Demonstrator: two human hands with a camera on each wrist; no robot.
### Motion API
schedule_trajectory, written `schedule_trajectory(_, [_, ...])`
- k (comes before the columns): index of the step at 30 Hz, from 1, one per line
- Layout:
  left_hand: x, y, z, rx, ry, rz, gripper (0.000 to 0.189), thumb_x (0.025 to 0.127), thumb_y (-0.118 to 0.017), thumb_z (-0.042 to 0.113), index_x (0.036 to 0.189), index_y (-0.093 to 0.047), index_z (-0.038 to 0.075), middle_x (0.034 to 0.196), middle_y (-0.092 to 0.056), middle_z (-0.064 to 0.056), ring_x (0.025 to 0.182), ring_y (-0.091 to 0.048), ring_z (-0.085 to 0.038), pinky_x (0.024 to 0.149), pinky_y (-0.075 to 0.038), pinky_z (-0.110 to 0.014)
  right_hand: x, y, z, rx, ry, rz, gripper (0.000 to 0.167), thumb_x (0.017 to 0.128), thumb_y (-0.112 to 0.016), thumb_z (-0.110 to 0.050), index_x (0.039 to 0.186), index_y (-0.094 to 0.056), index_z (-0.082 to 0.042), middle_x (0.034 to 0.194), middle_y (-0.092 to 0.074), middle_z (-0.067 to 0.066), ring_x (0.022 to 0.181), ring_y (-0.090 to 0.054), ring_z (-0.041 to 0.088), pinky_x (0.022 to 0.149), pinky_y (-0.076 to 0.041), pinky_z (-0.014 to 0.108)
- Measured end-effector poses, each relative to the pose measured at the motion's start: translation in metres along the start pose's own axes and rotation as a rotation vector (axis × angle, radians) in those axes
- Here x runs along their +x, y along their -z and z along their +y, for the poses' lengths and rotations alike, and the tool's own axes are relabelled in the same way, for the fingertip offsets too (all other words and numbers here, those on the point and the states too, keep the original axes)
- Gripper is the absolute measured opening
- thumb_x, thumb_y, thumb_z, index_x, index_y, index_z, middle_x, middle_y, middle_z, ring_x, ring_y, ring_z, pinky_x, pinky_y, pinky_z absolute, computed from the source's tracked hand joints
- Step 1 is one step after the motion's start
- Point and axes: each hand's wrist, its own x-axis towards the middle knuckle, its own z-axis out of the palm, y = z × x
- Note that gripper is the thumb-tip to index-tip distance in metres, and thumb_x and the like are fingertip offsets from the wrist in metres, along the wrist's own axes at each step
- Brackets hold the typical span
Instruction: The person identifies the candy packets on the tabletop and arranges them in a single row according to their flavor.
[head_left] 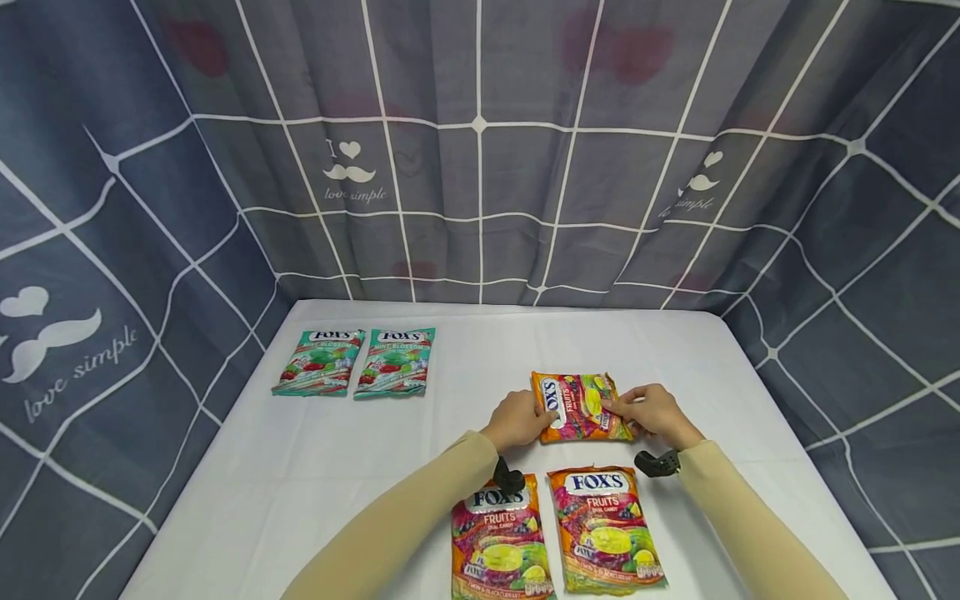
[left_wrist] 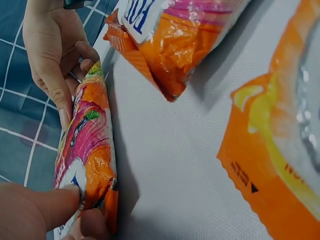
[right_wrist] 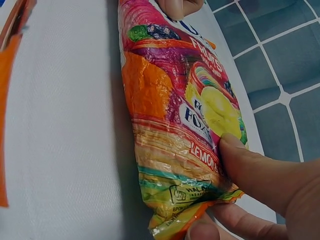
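Observation:
An orange and pink candy bag [head_left: 577, 407], printed FOX'S Fruits, is held sideways between both hands over the right half of the white table. My left hand [head_left: 517, 419] pinches its logo end, thumb on the front. At the opposite end, my right hand [head_left: 651, 412] grips the bag, with the thumb on the printed face and fingers behind it, as the right wrist view shows. Two more fruit candy bags lie nearer me: one bag [head_left: 504, 546] partly under the left wrist strap, the other bag [head_left: 606, 529] to its right.
Two green mint candy bags, a left one [head_left: 320, 363] and a right one [head_left: 395, 363], lie side by side at the table's far left. Dark checked curtains [head_left: 480, 167] enclose the back and sides of the white table [head_left: 300, 467].

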Motion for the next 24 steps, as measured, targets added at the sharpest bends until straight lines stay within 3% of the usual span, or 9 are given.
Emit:
schedule_trajectory(4, [0.008,-0.004,-0.004,0.005,0.031,-0.018,0.059,0.108,-0.072,0.041,0.057,-0.057,0.016,0.052,-0.049,0.006,0.047,-0.042,-0.009,0.046,-0.033,-0.026,0.002,-0.001,0.001,-0.008,-0.002,0.002,0.057,0.103,-0.079,-0.041,0.123,-0.065,0.010,0.075,-0.065,0.007,0.057,-0.052,0.015,0.053,-0.040,0.030])
schedule_trajectory(8, [0.011,-0.007,-0.006,0.041,0.022,-0.004,0.057,0.109,-0.071,0.040,0.059,-0.057,0.018,0.054,-0.049,0.006,0.050,-0.042,-0.010,0.049,-0.033,-0.027,0.004,-0.002,0.001,-0.013,-0.001,0.003,0.054,0.103,-0.079,-0.041,0.123,-0.067,0.008,0.072,-0.063,0.006,0.056,-0.050,0.015,0.052,-0.038,0.030])
schedule_trajectory(19, [0.010,-0.003,-0.003,0.017,0.012,0.025,0.039,0.108,-0.073,0.031,0.073,-0.064,0.015,0.064,-0.060,0.005,0.057,-0.054,-0.012,0.055,-0.043,-0.029,0.005,-0.005,-0.002,-0.004,0.010,0.032,0.046,0.103,-0.080,-0.038,0.119,-0.068,0.003,0.075,-0.065,0.004,0.059,-0.051,0.016,0.053,-0.040,0.030])
schedule_trajectory(24, [0.016,-0.004,-0.010,0.000,-0.015,0.026,0.041,0.107,-0.074,0.029,0.070,-0.062,0.017,0.059,-0.058,0.006,0.052,-0.052,-0.011,0.050,-0.040,-0.028,0.002,-0.007,-0.004,0.000,0.009,0.046,0.042,0.103,-0.080,-0.035,0.116,-0.068,0.003,0.073,-0.063,0.005,0.060,-0.052,0.017,0.055,-0.041,0.031])
